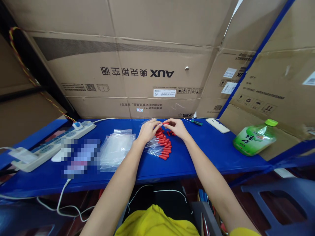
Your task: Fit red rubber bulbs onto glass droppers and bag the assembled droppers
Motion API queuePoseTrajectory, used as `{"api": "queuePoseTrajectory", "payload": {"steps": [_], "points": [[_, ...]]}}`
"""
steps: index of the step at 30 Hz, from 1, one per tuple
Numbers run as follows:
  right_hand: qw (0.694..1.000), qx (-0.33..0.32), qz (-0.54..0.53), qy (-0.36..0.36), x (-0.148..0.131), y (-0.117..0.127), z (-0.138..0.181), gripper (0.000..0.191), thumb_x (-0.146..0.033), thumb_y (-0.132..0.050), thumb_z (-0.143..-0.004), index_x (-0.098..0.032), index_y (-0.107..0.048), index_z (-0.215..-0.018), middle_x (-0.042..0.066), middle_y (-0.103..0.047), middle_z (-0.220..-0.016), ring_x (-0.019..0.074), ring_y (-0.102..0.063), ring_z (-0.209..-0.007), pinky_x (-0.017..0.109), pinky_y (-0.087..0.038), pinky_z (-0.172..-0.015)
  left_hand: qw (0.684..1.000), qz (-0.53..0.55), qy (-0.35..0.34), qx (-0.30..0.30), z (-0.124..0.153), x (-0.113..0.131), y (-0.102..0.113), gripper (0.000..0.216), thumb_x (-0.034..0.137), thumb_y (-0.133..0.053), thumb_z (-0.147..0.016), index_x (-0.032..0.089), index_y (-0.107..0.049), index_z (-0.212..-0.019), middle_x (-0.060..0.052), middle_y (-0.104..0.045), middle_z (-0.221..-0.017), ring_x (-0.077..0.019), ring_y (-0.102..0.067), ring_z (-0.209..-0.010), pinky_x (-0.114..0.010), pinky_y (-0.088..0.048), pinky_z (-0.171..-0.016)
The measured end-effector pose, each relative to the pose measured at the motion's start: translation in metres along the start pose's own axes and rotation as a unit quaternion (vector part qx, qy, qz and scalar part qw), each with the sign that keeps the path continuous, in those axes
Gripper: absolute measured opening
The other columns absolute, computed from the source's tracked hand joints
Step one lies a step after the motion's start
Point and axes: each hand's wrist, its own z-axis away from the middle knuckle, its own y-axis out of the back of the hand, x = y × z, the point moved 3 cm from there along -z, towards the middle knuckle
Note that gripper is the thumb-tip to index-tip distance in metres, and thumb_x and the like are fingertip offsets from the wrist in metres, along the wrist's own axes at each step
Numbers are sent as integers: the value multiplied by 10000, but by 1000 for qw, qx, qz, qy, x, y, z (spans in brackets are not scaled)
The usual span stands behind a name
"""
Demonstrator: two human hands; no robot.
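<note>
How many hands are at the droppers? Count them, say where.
2. The left hand rests on the top left of the red-bulbed droppers; the right hand at their top right. None seems hidden.

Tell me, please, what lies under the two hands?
A pile of clear droppers with red bulbs lies on the blue table beneath the left hand and right hand, whose fingertips pinch one dropper. What lies directly under the palms is covered.

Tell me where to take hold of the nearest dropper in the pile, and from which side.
Pinch its red bulb, coming from above on the right. The droppers lie flat side by side, bulbs at the right end and thin clear tubes pointing left, so the bulb is likely the easier end.
</note>
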Motion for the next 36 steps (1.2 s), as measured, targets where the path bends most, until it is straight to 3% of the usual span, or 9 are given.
{"api": "queuePoseTrajectory", "payload": {"steps": [8, 17, 25, 32, 36], "points": [[998, 17, -50, -23, -2, 2, -1, 363, -485, -804, -757, -173, -773, -938, 71, -793, -845, 221, -742, -757, 349, -604, -777, 998, 52, -43, -5, -4, -8, -9, 406, 342, -372, -1085, 169, -734, -1020, -102, -717, -1013, -225, -639, -993, -340, -476, -949], [997, 14, -69, -20, 3, -2, -1, 369, -495, -823, -731, -173, -787, -908, 70, -789, -794, 234, -749, -732, 360, -604, -759, 994, 66, -81, 6, -4, -12, -9, 382, 321, -418, -1073, 144, -751, -1014, -115, -721, -945, -230, -630, -892, -347, -474, -856], [998, 14, -53, -22, 6, -4, 0, 362, -485, -816, -744, -170, -795, -923, 62, -786, -785, 220, -733, -705, 341, -588, -726, 995, 49, -85, -6, -3, -11, -11, 405, 320, -393, -1081, 157, -758, -1009, -100, -689, -893, -219, -617, -868, -336, -469, -833], [999, 16, -43, -22, 6, 0, -2, 382, -459, -826, -733, -172, -790, -983, 69, -795, -838, 224, -745, -755, 351, -602, -760, 996, 45, -63, 46, -4, -10, -9, 319, 311, -481, -1055, 152, -757, -1031, -105, -732, -983, -229, -646, -930, -348, -483, -885], [997, 7, -73, -33, 4, 1, -1, 412, -474, -833, -737, -168, -780, -1008, 68, -792, -832, 223, -748, -743, 363, -618, -766, 998, 39, -28, 50, -1, -7, -4, 283, 354, -533, -1036, 194, -763, -1072, -79, -737, -1034, -204, -661, -889, -311, -485, -817]]}}
